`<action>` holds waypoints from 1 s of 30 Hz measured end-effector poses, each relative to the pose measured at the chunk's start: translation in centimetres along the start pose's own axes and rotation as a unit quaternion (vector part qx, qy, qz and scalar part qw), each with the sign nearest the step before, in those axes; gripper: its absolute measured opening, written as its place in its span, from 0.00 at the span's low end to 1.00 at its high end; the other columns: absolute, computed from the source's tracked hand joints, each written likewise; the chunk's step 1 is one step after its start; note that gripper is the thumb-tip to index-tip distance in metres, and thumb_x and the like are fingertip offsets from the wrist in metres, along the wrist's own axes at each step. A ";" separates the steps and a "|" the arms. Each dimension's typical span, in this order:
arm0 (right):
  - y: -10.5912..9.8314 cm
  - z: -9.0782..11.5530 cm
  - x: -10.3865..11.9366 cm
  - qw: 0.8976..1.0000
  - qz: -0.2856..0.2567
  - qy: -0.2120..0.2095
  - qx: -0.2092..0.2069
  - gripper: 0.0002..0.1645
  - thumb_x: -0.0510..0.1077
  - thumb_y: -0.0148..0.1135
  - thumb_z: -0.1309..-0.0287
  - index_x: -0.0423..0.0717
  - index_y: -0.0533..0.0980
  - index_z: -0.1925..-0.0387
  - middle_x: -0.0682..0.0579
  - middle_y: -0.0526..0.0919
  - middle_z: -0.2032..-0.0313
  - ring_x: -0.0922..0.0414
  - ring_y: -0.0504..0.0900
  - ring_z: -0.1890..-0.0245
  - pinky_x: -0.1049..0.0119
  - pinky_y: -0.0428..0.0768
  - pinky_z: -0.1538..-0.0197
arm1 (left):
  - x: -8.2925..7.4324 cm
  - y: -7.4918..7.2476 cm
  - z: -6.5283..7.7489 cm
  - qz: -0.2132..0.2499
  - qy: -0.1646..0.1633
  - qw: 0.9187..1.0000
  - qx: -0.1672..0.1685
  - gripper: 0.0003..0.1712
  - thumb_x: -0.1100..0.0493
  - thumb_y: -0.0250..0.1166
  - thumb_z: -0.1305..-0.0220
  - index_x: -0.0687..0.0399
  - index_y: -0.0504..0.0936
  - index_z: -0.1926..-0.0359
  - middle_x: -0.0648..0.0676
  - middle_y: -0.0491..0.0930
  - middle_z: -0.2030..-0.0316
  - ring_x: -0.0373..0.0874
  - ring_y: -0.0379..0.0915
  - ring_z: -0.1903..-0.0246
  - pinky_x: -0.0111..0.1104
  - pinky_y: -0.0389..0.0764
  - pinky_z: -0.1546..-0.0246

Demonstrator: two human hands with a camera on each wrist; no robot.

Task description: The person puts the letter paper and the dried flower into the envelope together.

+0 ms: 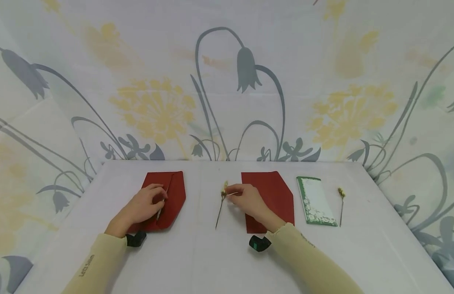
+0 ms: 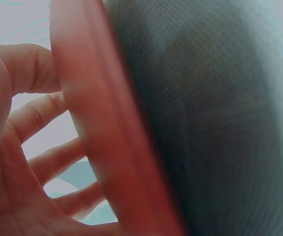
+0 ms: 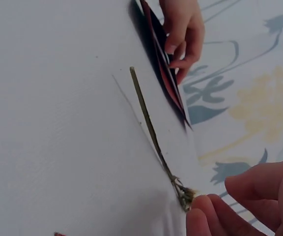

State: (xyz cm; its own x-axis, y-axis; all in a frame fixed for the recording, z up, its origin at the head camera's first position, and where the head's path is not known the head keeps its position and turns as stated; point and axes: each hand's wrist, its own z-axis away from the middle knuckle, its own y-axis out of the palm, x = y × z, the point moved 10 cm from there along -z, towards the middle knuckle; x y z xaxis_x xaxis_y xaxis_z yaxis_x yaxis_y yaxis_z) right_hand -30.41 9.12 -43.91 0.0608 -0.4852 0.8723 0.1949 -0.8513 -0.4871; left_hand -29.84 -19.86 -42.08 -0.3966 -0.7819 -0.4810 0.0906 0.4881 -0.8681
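A white-covered table (image 1: pixel 205 261) is backed and flanked by pale fabric (image 1: pixel 308 45) printed with grey bellflowers and yellow blooms. Laid out, left to right: red envelope (image 1: pixel 177 204), dried flower (image 1: pixel 220 208), second red envelope (image 1: pixel 276 196), green-bordered floral card (image 1: pixel 318 200), second dried flower (image 1: pixel 341 204). The first envelope's mouth is touched by the left hand (image 1: pixel 147 203); whether its edge is pinched cannot be told. Between the envelopes, the first flower's head is met by fingertips of the right hand (image 1: pixel 252 200), thumb held apart. Pale yellow sleeves (image 1: pixel 308 253) are worn.
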 end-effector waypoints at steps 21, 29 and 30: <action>2.7 -2.2 0.3 0.999 0.022 -0.012 -0.028 0.28 0.34 0.71 0.49 0.45 0.81 0.43 0.48 0.85 0.53 0.55 0.81 0.58 0.66 0.80 0.62 | 0.0 0.2 -0.1 -0.005 -0.018 1.000 0.008 0.07 0.65 0.61 0.37 0.53 0.81 0.59 0.70 0.70 0.38 0.70 0.66 0.39 0.60 0.71 0.43; 2.4 -2.3 0.3 0.996 0.046 -0.020 -0.076 0.32 0.31 0.73 0.55 0.43 0.80 0.43 0.47 0.84 0.54 0.55 0.82 0.60 0.61 0.80 0.58 | -0.3 0.1 0.0 -0.002 -0.007 1.000 0.004 0.06 0.67 0.61 0.37 0.54 0.81 0.60 0.70 0.70 0.39 0.70 0.67 0.40 0.59 0.70 0.43; 2.3 -2.2 0.2 0.995 0.057 -0.018 -0.079 0.32 0.31 0.73 0.55 0.42 0.80 0.44 0.48 0.83 0.56 0.55 0.81 0.61 0.61 0.79 0.58 | -0.3 0.2 0.0 -0.002 -0.007 1.000 0.005 0.06 0.66 0.61 0.37 0.54 0.81 0.60 0.70 0.70 0.39 0.70 0.67 0.40 0.59 0.70 0.42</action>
State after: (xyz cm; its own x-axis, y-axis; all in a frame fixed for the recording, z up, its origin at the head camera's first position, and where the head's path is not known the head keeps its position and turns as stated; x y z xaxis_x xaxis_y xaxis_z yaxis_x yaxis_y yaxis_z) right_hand -32.10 6.58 -44.93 0.1090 -0.5760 0.8101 0.0276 -0.8129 -0.5817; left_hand -29.74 -19.56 -42.09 -0.3848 -0.7889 -0.4792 0.0978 0.4814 -0.8710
